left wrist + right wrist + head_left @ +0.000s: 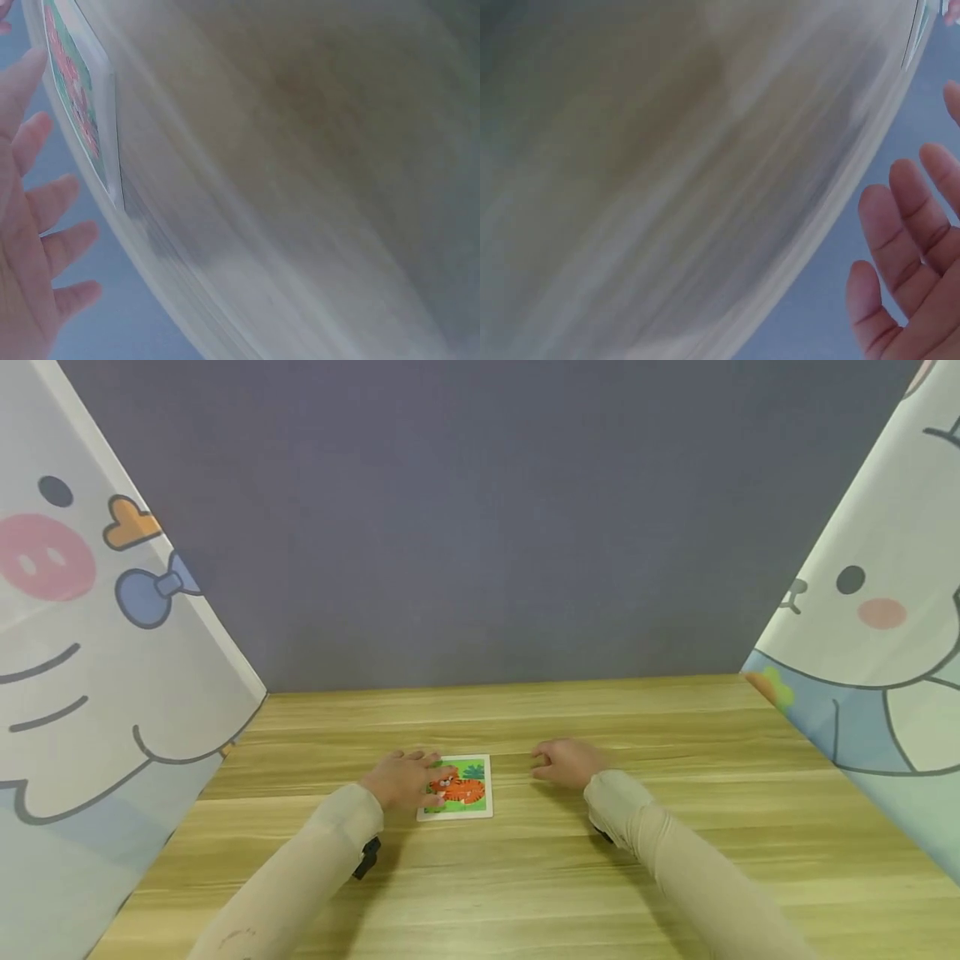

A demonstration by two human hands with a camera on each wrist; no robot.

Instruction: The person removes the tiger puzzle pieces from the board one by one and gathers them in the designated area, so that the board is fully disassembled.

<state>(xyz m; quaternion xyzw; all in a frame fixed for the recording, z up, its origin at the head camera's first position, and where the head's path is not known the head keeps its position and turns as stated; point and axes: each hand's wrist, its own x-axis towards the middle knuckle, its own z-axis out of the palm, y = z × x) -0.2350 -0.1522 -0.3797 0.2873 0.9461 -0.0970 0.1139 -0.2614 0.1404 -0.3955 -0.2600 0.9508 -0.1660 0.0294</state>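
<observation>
A small square picture board with a white border lies flat on the wooden table. It shows an orange tiger on green. My left hand is over the board's left side, fingers spread, covering part of the picture. In the left wrist view the fingers of that hand look raised off the board and hold nothing. To the right of the board, apart from it, my right hand hovers with loosely bent fingers. Nothing is in the right hand in the right wrist view, where a sliver of the board shows at the top corner.
The wood-grain table runs back to a dark grey panel. Cartoon-printed cloth panels stand at the left and right sides. A dark strap piece sits at the left wrist.
</observation>
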